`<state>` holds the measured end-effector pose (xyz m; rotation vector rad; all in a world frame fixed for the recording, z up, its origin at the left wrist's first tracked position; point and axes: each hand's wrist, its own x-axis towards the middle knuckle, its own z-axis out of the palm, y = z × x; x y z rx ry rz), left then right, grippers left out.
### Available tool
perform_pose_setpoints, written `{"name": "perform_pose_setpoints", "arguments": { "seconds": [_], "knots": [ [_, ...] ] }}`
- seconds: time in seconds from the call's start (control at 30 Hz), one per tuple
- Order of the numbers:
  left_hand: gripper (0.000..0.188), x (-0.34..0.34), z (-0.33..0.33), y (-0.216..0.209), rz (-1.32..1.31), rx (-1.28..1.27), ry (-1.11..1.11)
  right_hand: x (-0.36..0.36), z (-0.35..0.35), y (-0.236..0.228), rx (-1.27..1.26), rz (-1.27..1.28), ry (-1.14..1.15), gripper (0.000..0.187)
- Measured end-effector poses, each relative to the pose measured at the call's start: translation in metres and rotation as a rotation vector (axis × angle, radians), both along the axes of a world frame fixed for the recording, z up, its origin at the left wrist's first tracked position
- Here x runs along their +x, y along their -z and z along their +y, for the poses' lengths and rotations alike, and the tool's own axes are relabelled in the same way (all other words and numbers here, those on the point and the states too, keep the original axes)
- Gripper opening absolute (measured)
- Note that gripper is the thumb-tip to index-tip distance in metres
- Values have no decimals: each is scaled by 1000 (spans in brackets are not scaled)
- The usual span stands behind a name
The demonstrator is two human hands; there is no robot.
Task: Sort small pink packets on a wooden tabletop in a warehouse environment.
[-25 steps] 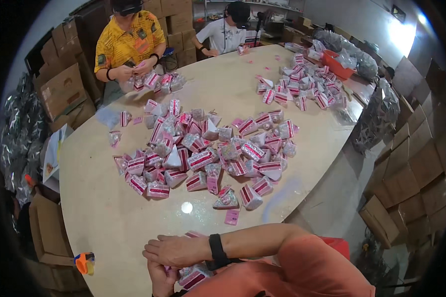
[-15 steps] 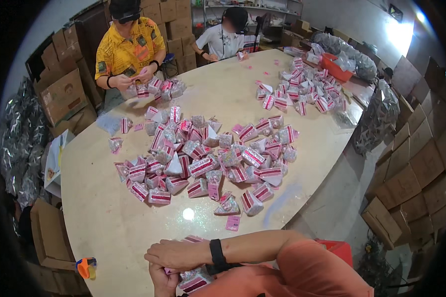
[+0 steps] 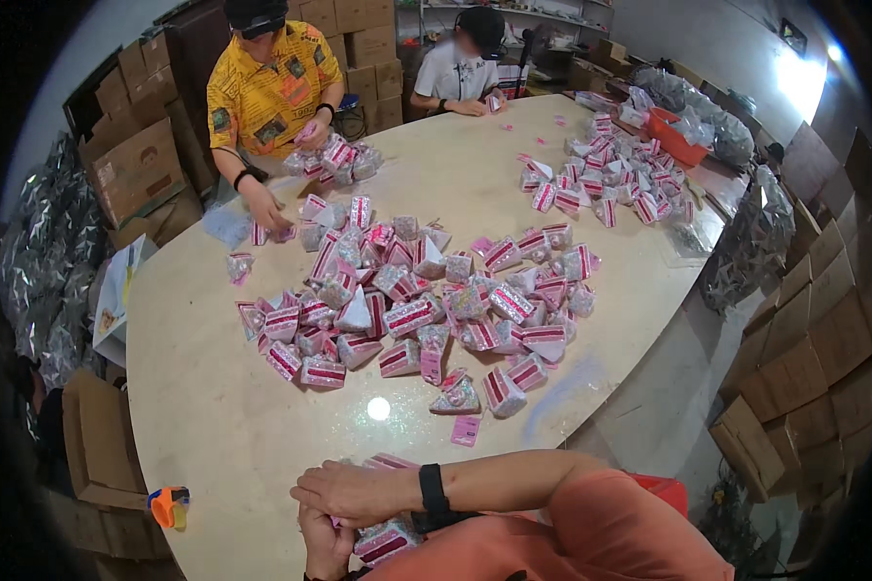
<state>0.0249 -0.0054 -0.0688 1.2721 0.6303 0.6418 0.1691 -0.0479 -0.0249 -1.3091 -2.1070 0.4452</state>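
Observation:
My right hand (image 3: 351, 491), with a black band at the wrist, lies across my left hand (image 3: 326, 542) at the table's near edge. Both have their fingers curled in. A small pink piece (image 3: 337, 522), perhaps a tag, shows between them; the rest of what they hold is hidden. One glittery cake-slice ornament (image 3: 385, 544) is right by my left hand, under my right wrist. Another pink-and-white slice (image 3: 390, 462) peeks out just beyond my right hand. Farther off, a slice ornament (image 3: 455, 394) lies beside a pink tag (image 3: 465, 430), in front of a large pile of slices (image 3: 412, 318).
An orange-and-blue tape dispenser (image 3: 169, 507) sits at the table's left edge. A second slice pile (image 3: 606, 169) and a red basin (image 3: 676, 138) are at the far right. Two people work across the table (image 3: 233, 426). Cardboard boxes (image 3: 804, 334) are stacked along the right.
My hands stay together in nearly the same pose. The person in yellow has reached one hand down to a slice on the table. The whole view has shifted slightly.

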Motion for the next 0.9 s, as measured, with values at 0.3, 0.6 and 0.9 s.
{"name": "perform_pose_setpoints", "arguments": {
  "seconds": [0.3,0.6,0.9],
  "knots": [
    [40,-7,3,-5,159,511,111,-3,-2,1,118,-1,38,43],
    [29,-2,10,-14,141,574,137,-2,0,3,-18,108,37,51],
    [14,8,9,-64,-3,-103,29,53,-6,-44,-121,334,145,47]
  ]
}}
